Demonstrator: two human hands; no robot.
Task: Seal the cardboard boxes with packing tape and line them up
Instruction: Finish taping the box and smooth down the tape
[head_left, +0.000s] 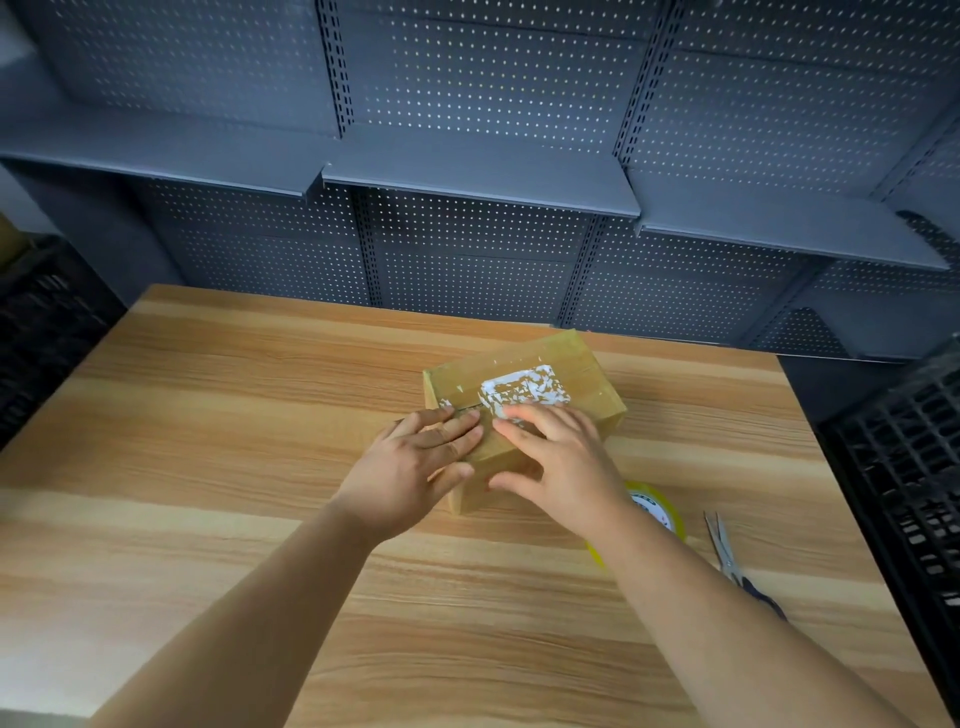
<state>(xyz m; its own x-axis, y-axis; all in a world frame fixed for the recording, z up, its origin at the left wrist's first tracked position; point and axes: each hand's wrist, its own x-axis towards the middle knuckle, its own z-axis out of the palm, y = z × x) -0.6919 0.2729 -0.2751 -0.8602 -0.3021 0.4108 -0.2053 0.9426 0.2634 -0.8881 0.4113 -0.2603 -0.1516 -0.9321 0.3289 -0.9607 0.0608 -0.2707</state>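
Observation:
One brown cardboard box (571, 364) sits on the wooden table (208, 441), right of centre, with torn white label remains on its top. My left hand (415, 467) lies flat on the near left part of the box top, fingers straight. My right hand (556, 462) presses the top beside it, fingers spread, thumb down the near side. A roll of yellowish packing tape (657, 509) lies on the table just behind my right wrist, partly hidden by it.
Scissors (727, 556) lie on the table to the right of the tape. Black plastic crates stand at the right (904, 467) and left (41, 322) of the table. Grey pegboard shelving (478, 176) runs behind the table.

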